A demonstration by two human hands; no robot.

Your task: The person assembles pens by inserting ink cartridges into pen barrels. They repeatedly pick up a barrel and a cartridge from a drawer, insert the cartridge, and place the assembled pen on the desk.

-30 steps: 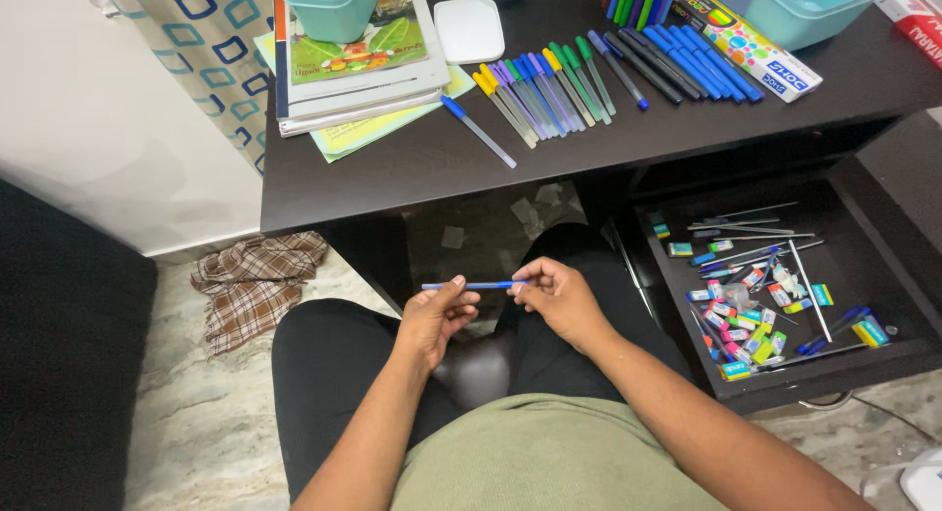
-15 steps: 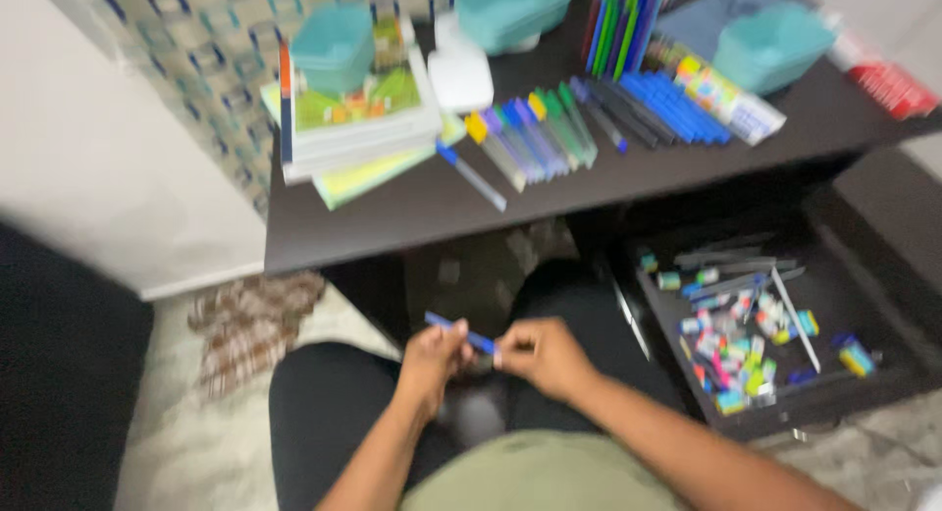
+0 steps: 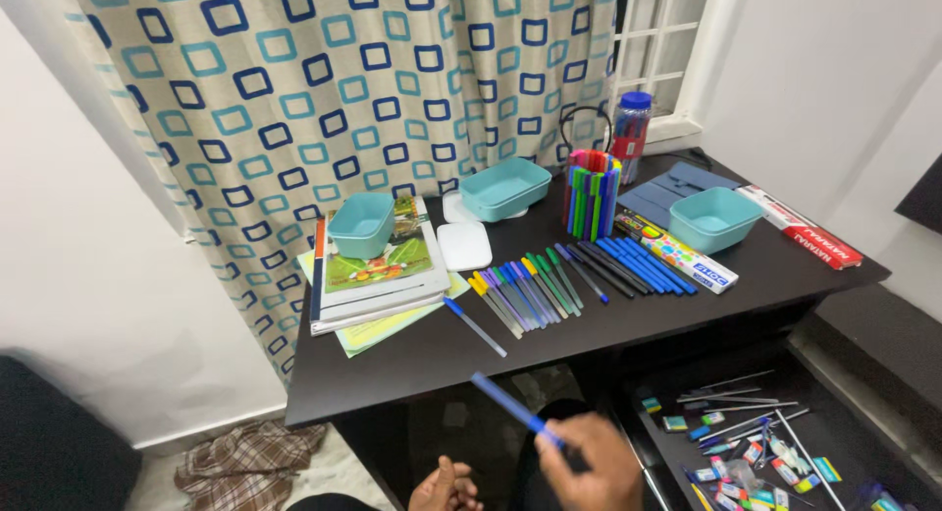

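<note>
My right hand [image 3: 589, 462] grips a blue pen [image 3: 515, 410], fingers closed, below the desk's [image 3: 412, 359] front edge. My left hand [image 3: 444, 486] hangs loosely curled, empty.

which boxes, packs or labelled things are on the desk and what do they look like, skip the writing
Long flat carton: mid-right of the desk, beside the blue pens; white with bright multicoloured spots and a blue end.
Red and white pack: far right edge of the desk; long, flat rectangle.
Top book of the stack: left side of the desk, under a teal tub; green picture cover.
No screens or signs in view.
</note>
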